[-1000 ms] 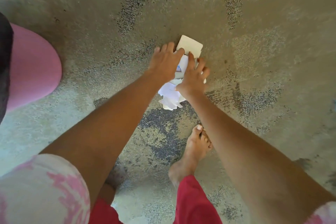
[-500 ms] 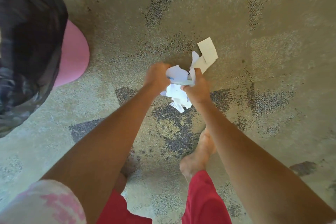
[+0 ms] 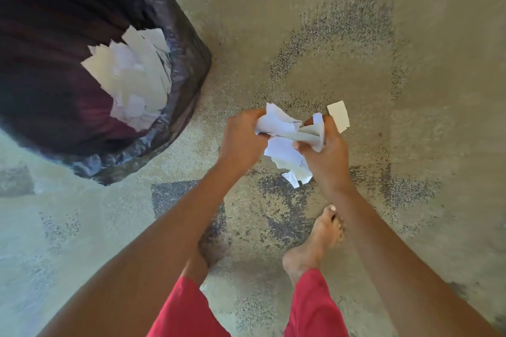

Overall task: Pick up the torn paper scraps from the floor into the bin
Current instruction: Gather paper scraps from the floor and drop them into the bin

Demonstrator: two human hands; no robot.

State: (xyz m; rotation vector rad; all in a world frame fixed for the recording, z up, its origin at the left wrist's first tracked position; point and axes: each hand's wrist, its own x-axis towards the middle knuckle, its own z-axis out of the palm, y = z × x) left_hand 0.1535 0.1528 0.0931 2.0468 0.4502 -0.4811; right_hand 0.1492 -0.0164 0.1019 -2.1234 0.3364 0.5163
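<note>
Speckled grey and tan floor [image 3: 410,35] fills the head view, with darker patches here and there. At the upper left a bin [image 3: 191,63] lined with a black bag is seen from above; its left and top sides are cut off by the picture's edge and blurred. White paper pieces [image 3: 131,79] are heaped inside it against the near right wall. How deep the bin goes cannot be told.

Near the middle, a bunch of torn paper scraps [image 3: 284,128] is held up between both hands, well apart from the bin and to its right. The left hand [image 3: 241,139] is curled shut on the left side of the bunch, and the right hand [image 3: 328,156] is closed on the right side. Most of the fingers are hidden behind the paper and the backs of the hands. One stiff pale card [image 3: 339,115] sticks out past the right hand. Some loose ends of paper hang down under the hands.

Below, two bare feet are seen on the floor; the right foot [image 3: 320,238] is clear, and the left foot [image 3: 213,249] is mostly hidden under the left arm. Red shorts [image 3: 186,309] are cut off at the bottom edge. Open floor lies between the hands and the bin, and wide bare floor is seen to the right.
</note>
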